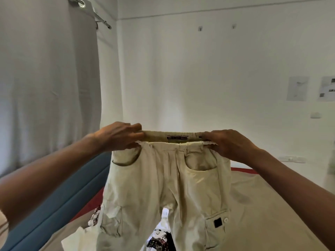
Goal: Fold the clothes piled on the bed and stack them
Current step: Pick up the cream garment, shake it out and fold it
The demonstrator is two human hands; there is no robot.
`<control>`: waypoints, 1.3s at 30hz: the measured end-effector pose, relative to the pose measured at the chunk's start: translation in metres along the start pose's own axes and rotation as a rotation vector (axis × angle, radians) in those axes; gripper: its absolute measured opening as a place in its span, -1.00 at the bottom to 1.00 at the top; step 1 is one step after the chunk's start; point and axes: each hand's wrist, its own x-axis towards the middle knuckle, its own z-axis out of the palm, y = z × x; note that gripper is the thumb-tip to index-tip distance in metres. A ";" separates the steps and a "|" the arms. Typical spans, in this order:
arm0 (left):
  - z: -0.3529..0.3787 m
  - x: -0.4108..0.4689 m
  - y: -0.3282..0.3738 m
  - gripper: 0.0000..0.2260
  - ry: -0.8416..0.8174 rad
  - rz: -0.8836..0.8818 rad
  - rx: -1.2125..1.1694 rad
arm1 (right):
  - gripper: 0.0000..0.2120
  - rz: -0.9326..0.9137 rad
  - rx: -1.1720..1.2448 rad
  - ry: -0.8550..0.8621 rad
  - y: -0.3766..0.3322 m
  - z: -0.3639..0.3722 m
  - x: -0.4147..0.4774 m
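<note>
One pair of cream cargo trousers (168, 187) hangs in the air over the bed (262, 205), front facing this way, held up by its elastic waistband. The left hand (117, 136) pinches the left end of the waistband and the right hand (230, 144) grips the right end, so the band is stretched straight between the two. Both legs drop down from there, each with one flap pocket on its outer side, two in all. Under the legs, on the near part of the bed, lies a heap of white and printed clothes (159, 238); how many pieces, I cannot tell. On the far wall to the right hang two sheets of paper (297, 88).
</note>
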 end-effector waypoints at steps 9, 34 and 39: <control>-0.048 -0.009 -0.002 -0.55 -0.473 -0.625 -1.383 | -0.73 0.425 0.967 -0.241 0.024 -0.051 -0.019; 0.066 0.024 0.339 -0.79 0.212 -1.626 -1.559 | -0.76 1.272 1.502 0.191 -0.193 0.185 -0.119; 0.051 0.035 0.351 -0.88 0.213 -1.637 -1.396 | -0.77 1.205 1.351 0.104 -0.193 0.187 -0.134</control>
